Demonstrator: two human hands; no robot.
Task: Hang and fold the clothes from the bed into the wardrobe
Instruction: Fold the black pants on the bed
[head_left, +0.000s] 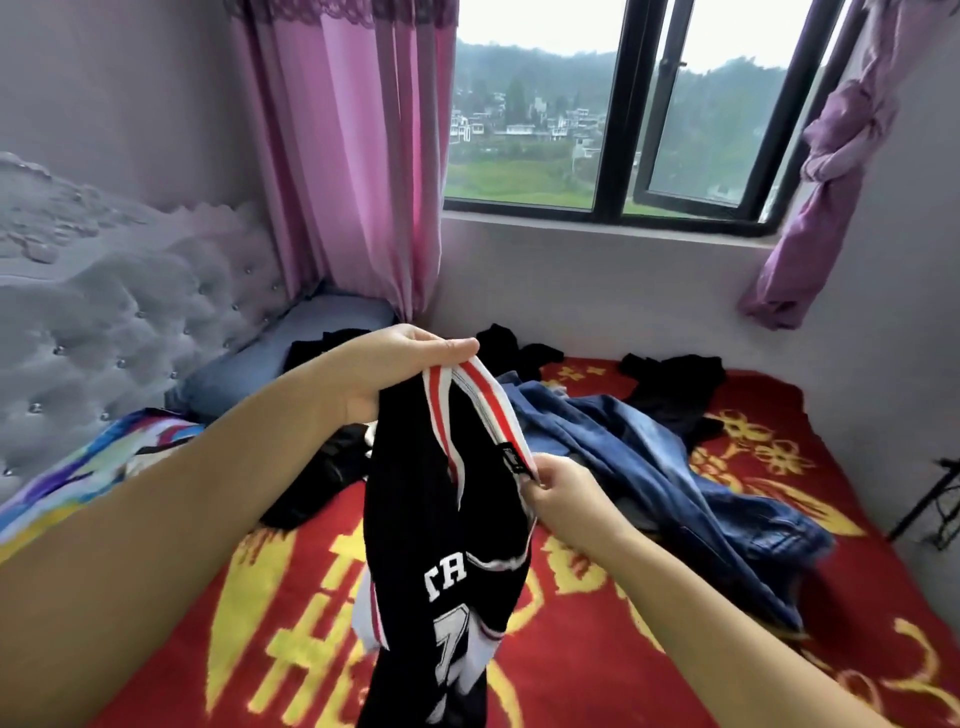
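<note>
Black jersey hangs limp, soft, light | left hand grips striped trim | right hand pinches collar label | best held at shoulders | jeans on bed

A jersey hangs over the bed; jeans lie right of it, other garments behind, perhaps a pillow far left

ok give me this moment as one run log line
left hand: grips striped collar | right hand: pinches collar by tag | black jersey: held up over bed | jeans: on bed
</note>
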